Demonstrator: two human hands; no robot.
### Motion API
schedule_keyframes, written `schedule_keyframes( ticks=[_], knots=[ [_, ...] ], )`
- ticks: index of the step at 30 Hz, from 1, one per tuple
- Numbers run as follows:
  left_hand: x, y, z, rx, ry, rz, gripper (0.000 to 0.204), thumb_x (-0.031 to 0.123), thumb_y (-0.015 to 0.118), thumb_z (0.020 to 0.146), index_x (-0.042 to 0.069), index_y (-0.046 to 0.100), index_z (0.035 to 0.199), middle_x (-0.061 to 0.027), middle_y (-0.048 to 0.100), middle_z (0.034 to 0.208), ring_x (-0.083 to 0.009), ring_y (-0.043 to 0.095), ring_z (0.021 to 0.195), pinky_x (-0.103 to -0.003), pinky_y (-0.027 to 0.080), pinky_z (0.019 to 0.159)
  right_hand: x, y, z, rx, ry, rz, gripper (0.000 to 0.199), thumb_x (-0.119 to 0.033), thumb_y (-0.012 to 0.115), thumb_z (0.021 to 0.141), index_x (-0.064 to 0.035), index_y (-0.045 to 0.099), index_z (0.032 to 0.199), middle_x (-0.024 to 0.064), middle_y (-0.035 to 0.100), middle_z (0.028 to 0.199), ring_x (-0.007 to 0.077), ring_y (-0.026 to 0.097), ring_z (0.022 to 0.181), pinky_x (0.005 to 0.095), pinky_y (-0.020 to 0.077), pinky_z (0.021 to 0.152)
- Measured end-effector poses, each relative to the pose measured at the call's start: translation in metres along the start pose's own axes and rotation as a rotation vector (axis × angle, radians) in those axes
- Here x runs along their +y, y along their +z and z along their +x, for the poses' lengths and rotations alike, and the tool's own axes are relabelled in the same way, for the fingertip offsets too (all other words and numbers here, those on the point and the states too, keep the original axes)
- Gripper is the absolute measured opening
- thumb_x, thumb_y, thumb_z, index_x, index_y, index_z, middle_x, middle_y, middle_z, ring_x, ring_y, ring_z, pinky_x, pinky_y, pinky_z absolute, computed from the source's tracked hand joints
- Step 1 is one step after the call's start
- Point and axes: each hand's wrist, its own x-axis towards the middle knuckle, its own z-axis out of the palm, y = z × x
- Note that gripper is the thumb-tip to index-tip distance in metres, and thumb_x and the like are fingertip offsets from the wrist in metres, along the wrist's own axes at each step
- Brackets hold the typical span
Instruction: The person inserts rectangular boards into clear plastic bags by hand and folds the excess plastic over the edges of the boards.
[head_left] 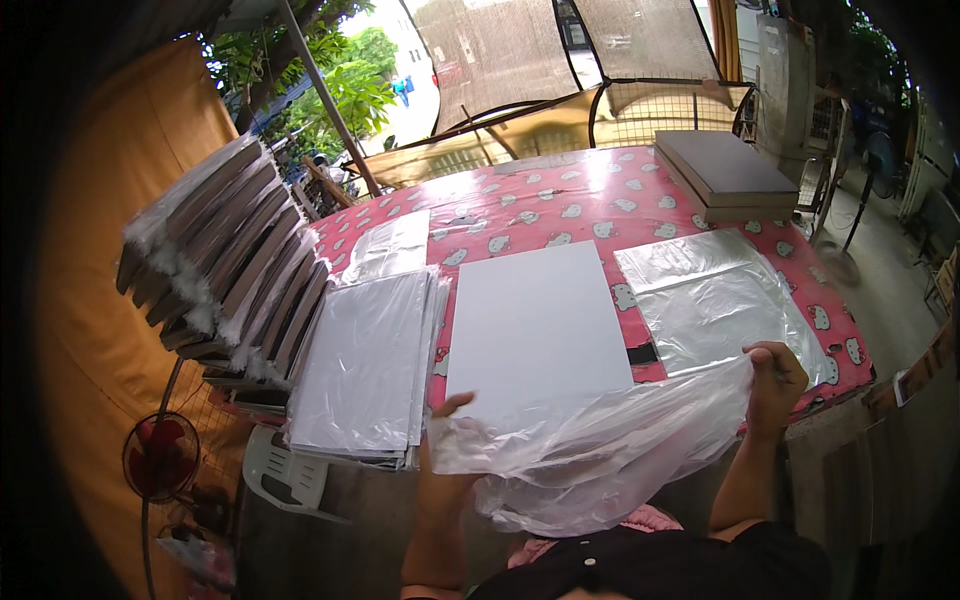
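Note:
A thin clear plastic bag point(610, 440) is stretched between my two hands, hanging loose toward my body. My left hand point(445, 455) holds its left end, the thumb up and the other fingers partly hidden by the film. With curled fingers, my right hand point(775, 380) grips the bag's right upper corner. The bag's upper edge overlaps the near end of a flat white board point(535, 320) lying on the table. To the left of that board is a stack of white boards in clear plastic point(365, 350). Flat empty clear bags point(705, 280) lie on the right.
A pink patterned cloth point(540, 205) covers the table. Dark boards point(730, 165) are stacked at its far right corner. A tall leaning pile of plastic-wrapped boards point(225, 250) rises at left. Below stand a white plastic chair point(285, 470) and a red-bladed fan point(162, 455).

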Motion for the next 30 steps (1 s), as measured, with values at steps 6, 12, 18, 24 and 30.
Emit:
schedule_keyframes(
  ticks=[6,12,18,24,30],
  knots=[
    [-0.007,-0.006,0.000,0.154,0.079,-0.471,0.017,0.003,0.060,0.076,0.003,0.054,0.092,-0.0060,0.058,0.087,-0.0145,0.056,0.076,-0.027,0.045,0.068,-0.003,0.013,0.007,-0.132,-0.375,-0.060,0.003,0.000,0.061,0.072,-0.0001,0.060,0.075,-0.0049,0.048,0.058,0.0024,0.039,0.052,0.0172,0.0307,0.047],
    [0.025,0.008,0.000,0.158,-0.026,-0.556,0.024,0.023,0.048,0.086,0.003,0.048,0.100,-0.0081,0.054,0.093,-0.0168,0.054,0.084,-0.031,0.045,0.073,0.001,0.016,-0.006,-0.198,-0.042,-0.055,0.004,0.003,0.058,0.073,-0.0007,0.059,0.074,-0.0057,0.045,0.057,0.0005,0.038,0.053,0.0164,0.0291,0.048],
    [0.000,-0.008,0.004,0.249,0.146,-0.532,0.009,0.010,0.052,0.084,0.007,0.045,0.088,-0.0011,0.051,0.080,-0.0084,0.051,0.072,-0.025,0.045,0.068,-0.007,0.017,0.010,-0.516,-0.068,-0.150,0.014,0.000,0.065,0.063,-0.0025,0.059,0.075,-0.0064,0.041,0.054,0.0016,0.038,0.053,0.0183,0.0297,0.047],
    [0.014,-0.018,0.003,0.247,0.137,-0.439,0.012,0.014,0.051,0.085,0.011,0.042,0.092,0.0006,0.047,0.076,-0.0078,0.048,0.066,-0.024,0.044,0.060,0.006,0.027,-0.004,-0.658,-0.172,-0.312,0.019,-0.002,0.067,0.060,-0.0028,0.061,0.077,0.0042,0.047,0.066,0.0138,0.048,0.059,0.0259,0.0376,0.053],
    [0.029,-0.010,0.000,0.148,0.041,-0.205,0.020,0.004,0.051,0.083,0.007,0.040,0.099,-0.0056,0.053,0.078,-0.0085,0.051,0.063,-0.026,0.046,0.055,0.028,0.029,-0.004,-0.382,-0.249,-0.164,0.010,-0.007,0.064,0.067,-0.0011,0.059,0.073,0.0046,0.049,0.068,0.0133,0.051,0.062,0.0269,0.0404,0.056]
  ],
)
